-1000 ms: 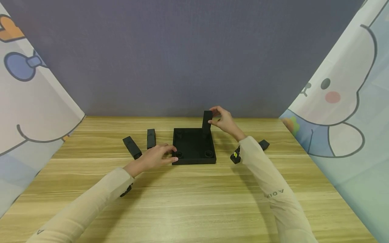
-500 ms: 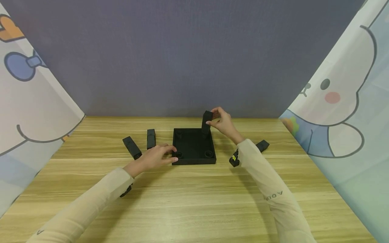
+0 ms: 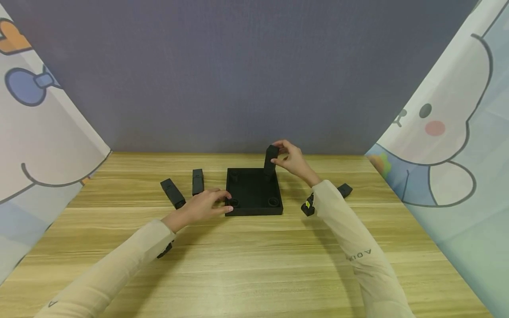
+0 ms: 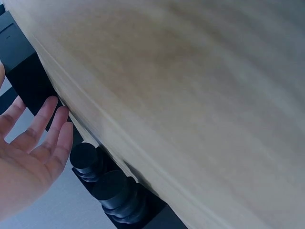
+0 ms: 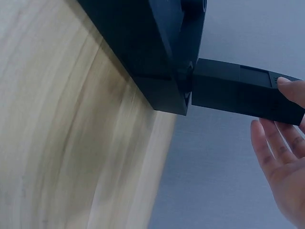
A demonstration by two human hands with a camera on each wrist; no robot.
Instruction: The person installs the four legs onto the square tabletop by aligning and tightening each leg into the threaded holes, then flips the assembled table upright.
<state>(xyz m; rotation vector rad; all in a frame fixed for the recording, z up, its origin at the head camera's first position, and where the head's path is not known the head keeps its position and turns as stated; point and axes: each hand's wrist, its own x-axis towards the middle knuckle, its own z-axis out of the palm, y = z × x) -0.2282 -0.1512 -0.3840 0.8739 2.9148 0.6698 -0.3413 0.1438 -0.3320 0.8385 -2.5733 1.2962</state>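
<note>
My right hand (image 3: pixel 293 160) pinches the top of a black square post (image 3: pixel 271 160) between thumb and fingers. The post stands slightly tilted over the back right corner of a shallow black square tray (image 3: pixel 254 211). In the right wrist view its lower end meets the round socket (image 5: pixel 187 78) in that corner. Round sockets show at the tray's other corners, such as the front right socket (image 3: pixel 273 202). My left hand (image 3: pixel 203 205) rests at the tray's front left corner, its thumb and forefinger loosely extended against the edge.
Two more black posts, one slanted (image 3: pixel 173 193) and one straighter (image 3: pixel 198 181), lie left of the tray. Their thick threaded ends (image 4: pixel 116 193) show in the left wrist view. Another black post (image 3: pixel 345 190) lies partly behind the right sleeve. A grey panel (image 3: pixel 246 79) stands behind the table.
The post in my right hand has turned a little and leans further right at its top. My right wrist moved slightly left, then back. The left hand and tray have stayed put.
</note>
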